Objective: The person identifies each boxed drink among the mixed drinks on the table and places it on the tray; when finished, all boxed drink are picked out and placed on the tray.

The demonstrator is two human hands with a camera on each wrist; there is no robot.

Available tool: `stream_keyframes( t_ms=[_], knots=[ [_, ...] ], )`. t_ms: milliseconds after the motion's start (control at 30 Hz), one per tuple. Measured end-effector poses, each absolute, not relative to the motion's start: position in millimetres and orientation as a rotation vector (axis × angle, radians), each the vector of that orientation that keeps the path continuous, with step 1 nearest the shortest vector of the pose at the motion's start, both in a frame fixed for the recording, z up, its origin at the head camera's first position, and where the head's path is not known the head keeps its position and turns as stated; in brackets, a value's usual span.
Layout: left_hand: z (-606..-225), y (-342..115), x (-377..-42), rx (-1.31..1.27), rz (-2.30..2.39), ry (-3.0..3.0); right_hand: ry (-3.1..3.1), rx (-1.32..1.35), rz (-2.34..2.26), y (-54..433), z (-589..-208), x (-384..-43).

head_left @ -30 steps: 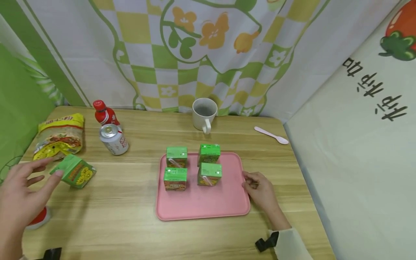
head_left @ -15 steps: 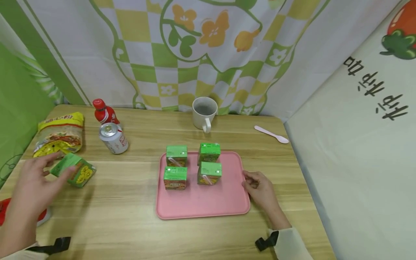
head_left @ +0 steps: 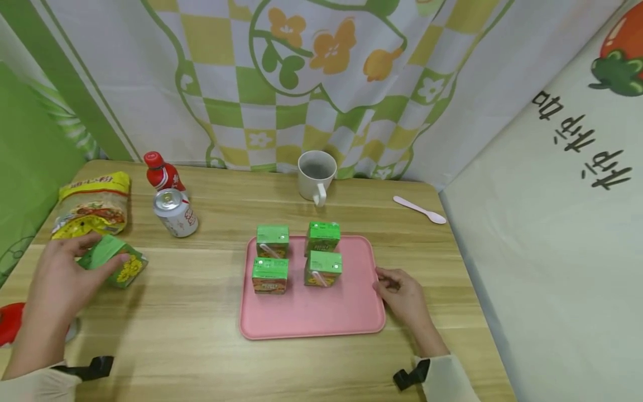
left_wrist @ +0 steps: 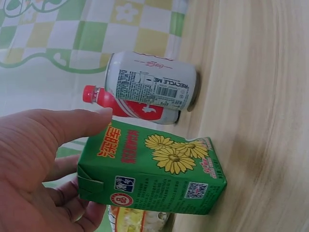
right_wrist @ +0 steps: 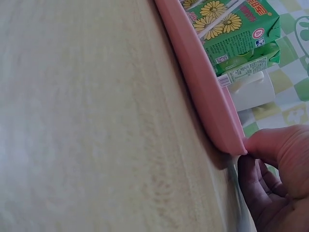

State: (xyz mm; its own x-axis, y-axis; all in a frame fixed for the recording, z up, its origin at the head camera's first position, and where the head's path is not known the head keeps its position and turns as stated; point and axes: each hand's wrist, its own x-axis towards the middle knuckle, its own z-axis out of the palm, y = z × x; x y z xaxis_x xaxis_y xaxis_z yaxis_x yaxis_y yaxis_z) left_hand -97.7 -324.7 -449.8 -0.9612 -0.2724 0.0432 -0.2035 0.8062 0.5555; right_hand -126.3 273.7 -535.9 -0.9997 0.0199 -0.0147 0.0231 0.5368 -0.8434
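At the table's left, my left hand [head_left: 67, 276] holds a green drink carton [head_left: 114, 261] with yellow flowers on it. In the left wrist view the thumb lies on the carton's upper edge and the fingers [left_wrist: 72, 203] are partly hidden behind it. My right hand [head_left: 403, 296] pinches the right rim of a pink tray [head_left: 321, 318] between thumb and fingers, as the right wrist view also shows. Several green drink cartons [head_left: 270, 276] stand on the tray in two rows, toward its back and left.
Behind the left hand are a yellow noodle bag [head_left: 92, 204], a silver can [head_left: 176, 213] and a red bottle [head_left: 163, 174]. A white mug [head_left: 316, 176] stands at the back, a pink spoon [head_left: 419, 210] at the back right. A red object [head_left: 10, 324] lies partly behind the left forearm.
My left hand has moved right and closed around the green carton at the left. The right hand stays at the tray's rim; the cartons on the tray keep their places.
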Motion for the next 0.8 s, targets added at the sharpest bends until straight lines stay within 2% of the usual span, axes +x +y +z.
stream_keyframes(
  t_ms=[233, 500, 800],
  knots=[
    [-452.6, -324.5, -99.5, 0.380, -0.919, -2.863, 2.759, 0.014, -1.530, 274.7, -532.5, -128.0],
    [-453.3, -327.9, -102.6, 0.203, -0.903, -2.943, 2.744, 0.022, -1.555, 274.3, -535.2, -126.2],
    [-450.9, -323.2, -96.5, 0.283, -0.939, -2.908, 2.744, 0.019, -1.566, 274.5, -537.7, -124.3]
  ],
)
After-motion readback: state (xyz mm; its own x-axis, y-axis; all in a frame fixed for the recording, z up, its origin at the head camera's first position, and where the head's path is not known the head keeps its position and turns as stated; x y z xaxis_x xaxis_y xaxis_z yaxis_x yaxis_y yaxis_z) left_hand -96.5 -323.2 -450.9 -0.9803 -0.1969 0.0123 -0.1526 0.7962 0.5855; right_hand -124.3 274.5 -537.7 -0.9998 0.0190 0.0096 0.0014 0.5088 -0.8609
